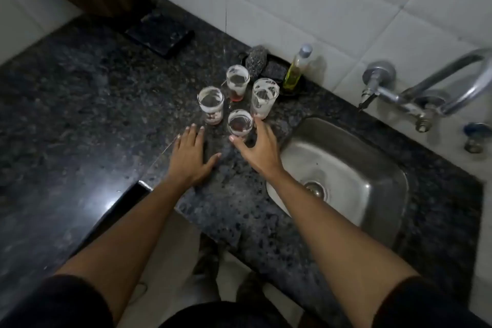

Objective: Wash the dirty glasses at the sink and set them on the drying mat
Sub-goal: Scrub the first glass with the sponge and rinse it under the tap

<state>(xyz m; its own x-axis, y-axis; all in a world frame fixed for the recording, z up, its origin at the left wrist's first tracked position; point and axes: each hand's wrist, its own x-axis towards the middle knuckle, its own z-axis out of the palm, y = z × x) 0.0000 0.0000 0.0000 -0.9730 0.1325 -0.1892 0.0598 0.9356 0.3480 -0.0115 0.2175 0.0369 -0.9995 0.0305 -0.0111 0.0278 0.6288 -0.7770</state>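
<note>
Beside the sink [346, 168], right hand [259, 148] spreads around the nearest upright glass [240, 124].

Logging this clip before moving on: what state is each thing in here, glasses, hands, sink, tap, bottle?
Four clear drinking glasses: upright on the dark granite counter, white residue at rims, unwashed.
Nearest small glass: right hand fingers around it, not lifted.
Left hand: flat on counter, open, empty.
Steel sink: no glasses inside.
Chrome wall tap: no water running.
Bottle of yellow liquid: upright, capped.
</note>
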